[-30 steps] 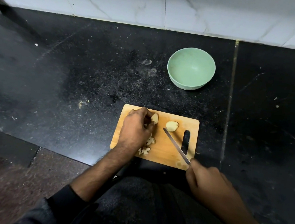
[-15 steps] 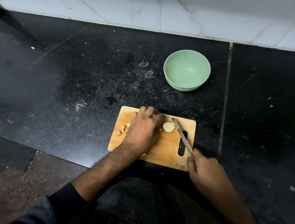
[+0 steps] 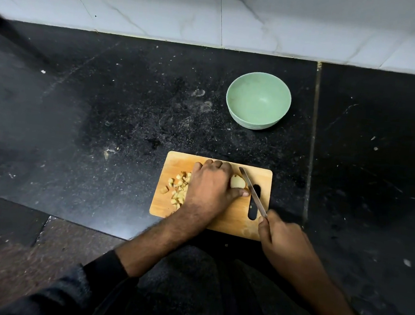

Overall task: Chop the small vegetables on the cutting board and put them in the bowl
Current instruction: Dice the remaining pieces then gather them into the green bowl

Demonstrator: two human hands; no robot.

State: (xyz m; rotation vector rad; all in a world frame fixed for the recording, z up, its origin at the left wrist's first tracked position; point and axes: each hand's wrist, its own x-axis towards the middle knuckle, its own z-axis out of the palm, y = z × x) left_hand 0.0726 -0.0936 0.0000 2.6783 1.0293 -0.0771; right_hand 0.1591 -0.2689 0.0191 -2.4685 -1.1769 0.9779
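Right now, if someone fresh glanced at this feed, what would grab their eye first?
Probably the wooden cutting board at the near edge of the black counter, where the left hand holds a pale vegetable piece and the right hand lays a knife against it. Chopped bits lie left of that hand. Beyond the board, the green bowl stands empty.

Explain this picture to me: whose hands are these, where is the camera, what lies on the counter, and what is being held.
There is no machine: a person works bare-handed, and a camera worn on their head looks down. On the black counter lie a wooden cutting board and, further back, an empty green bowl. The left hand holds a pale vegetable piece steady on the board. The right hand grips a knife, its blade beside that piece. Chopped bits sit on the board's left.
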